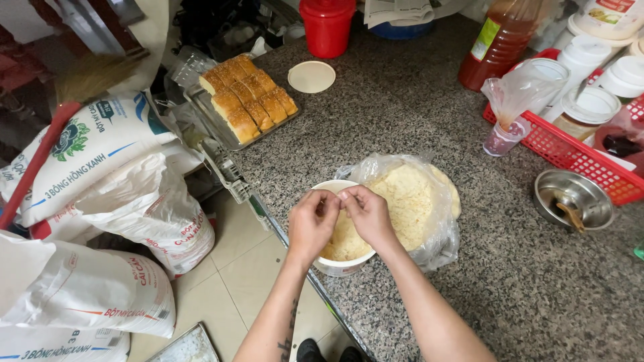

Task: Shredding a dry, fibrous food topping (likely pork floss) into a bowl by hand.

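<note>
Seen from above: left hand [312,221] and right hand [367,213] brought together over a round white tub [339,263], fingertips pinched against one another on something too small to make out, perhaps a pinch of the contents. Tub filled with pale yellow shredded flakes [342,245], standing at the very front edge of a speckled granite counter [429,114]. Touching the tub's right side, a clear plastic bag [419,201] heaped with more of the same flakes, slumped open. Further back on the counter, a metal tray of golden crusted bread blocks [248,97], a loose cream lid [312,76], a red canister [327,25]. To the right, a red basket [570,151] of lidded jars and a small steel bowl [573,198]. Flour sacks [100,201] piled on the tiled floor at left. Likely hazards, as a judgement: tub so near the edge that a nudge from a wrist could tip it to the floor; loose bag free to sag and spill flakes across the stone.
</note>
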